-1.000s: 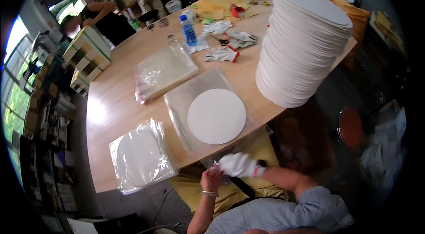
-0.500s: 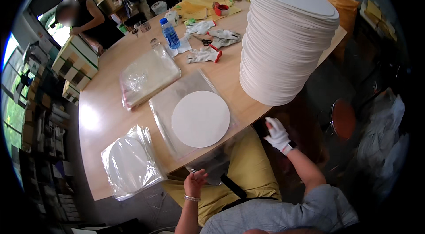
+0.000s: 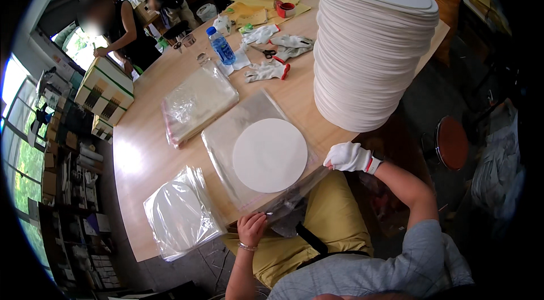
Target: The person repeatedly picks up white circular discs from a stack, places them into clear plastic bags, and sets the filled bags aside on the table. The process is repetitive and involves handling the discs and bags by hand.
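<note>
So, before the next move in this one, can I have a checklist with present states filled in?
1. White round disc lying flat over the clear plastic bag: ok.
2. Bare left hand and white-gloved right hand holding clear plastic film at the near edge of the pale wood table: ok.
3. Disc inside the bag or merely on top: cannot tell.
4. Both hands gloved: not ok; left is bare.
5. Tall stack of white round discs standing, untouched by either hand: ok.
6. Glossy pile of clear-bagged white discs apart from the single disc: ok.
</note>
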Motion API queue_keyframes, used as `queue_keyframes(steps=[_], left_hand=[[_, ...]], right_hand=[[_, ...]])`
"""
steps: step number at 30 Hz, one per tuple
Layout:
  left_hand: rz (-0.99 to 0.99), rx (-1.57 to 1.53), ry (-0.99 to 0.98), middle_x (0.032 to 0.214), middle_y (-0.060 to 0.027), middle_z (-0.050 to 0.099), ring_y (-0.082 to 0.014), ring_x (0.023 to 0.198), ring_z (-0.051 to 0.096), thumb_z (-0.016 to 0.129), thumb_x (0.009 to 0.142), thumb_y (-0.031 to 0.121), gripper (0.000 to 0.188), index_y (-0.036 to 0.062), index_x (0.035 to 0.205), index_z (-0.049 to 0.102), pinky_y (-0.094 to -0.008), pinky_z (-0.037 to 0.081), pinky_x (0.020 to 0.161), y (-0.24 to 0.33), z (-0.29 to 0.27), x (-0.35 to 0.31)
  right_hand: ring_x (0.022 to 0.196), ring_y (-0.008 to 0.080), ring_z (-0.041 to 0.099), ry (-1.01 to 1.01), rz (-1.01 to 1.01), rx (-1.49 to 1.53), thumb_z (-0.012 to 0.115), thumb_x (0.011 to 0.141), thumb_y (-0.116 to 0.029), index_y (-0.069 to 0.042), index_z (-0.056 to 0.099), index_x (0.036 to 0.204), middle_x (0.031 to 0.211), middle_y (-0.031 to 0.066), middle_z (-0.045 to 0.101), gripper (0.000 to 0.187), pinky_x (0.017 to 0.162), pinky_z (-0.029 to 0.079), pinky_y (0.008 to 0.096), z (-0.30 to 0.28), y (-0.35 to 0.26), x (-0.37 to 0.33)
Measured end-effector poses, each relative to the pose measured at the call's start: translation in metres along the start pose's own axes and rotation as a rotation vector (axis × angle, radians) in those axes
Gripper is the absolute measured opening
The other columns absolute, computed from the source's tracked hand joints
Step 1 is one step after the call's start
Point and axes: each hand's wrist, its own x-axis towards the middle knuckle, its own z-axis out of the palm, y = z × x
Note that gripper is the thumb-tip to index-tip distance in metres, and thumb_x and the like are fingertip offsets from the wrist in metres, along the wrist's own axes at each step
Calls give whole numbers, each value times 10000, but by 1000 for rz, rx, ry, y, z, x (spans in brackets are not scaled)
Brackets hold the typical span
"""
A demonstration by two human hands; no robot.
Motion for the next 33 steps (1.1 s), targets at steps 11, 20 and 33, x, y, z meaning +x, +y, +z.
queue_keyframes(steps=[11, 20, 33], left_hand=[[-653, -308, 149, 607, -82, 608, -238, 540, 585, 516, 887, 154, 221, 49, 708, 593, -321, 452, 519, -9, 14, -4], [-852, -13, 28, 571, -95, 596, -289, 535, 594, 518, 884, 287, 267, 74, 744, 597, -379, 454, 498, -20, 21, 10], [-1027, 318, -338, 734, -131, 639, -327, 654, 610, 575, 805, 399, 292, 114, 773, 632, -422, 473, 570, -6, -9, 45]], right_hand=[[603, 300, 606, 75, 642, -31, 519, 798, -301, -119, 579, 746, 618, 109, 602, 199, 539, 461, 416, 2, -14, 26], [520, 345, 562, 176, 705, -367, 505, 828, -342, -93, 528, 694, 568, 145, 567, 284, 457, 403, 476, 36, -7, 38], [432, 271, 557, 37, 498, -844, 528, 830, -317, -121, 535, 583, 500, 73, 521, 316, 371, 410, 439, 41, -10, 43]])
